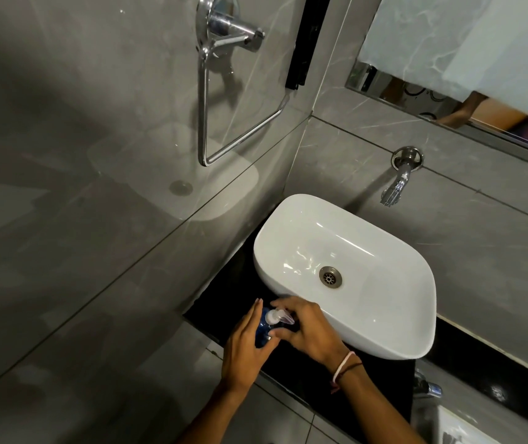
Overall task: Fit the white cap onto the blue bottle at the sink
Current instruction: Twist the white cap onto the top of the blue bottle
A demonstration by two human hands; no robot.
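Note:
A blue bottle [261,331] stands on the black counter [224,296] just left of the white sink [384,344]. My left hand [243,347] wraps around the bottle's body from the left. A white pump cap [273,316] sits on the bottle's top, its nozzle pointing right. My right hand [307,331] curls over the cap from the right, thumb and fingers closed on it. Both hands hide most of the bottle.
A chrome tap [395,184] juts from the grey tiled wall above the basin. A chrome towel ring [224,91] hangs on the left wall. A mirror [464,59] is at top right. Another chrome fitting [427,387] sits low right.

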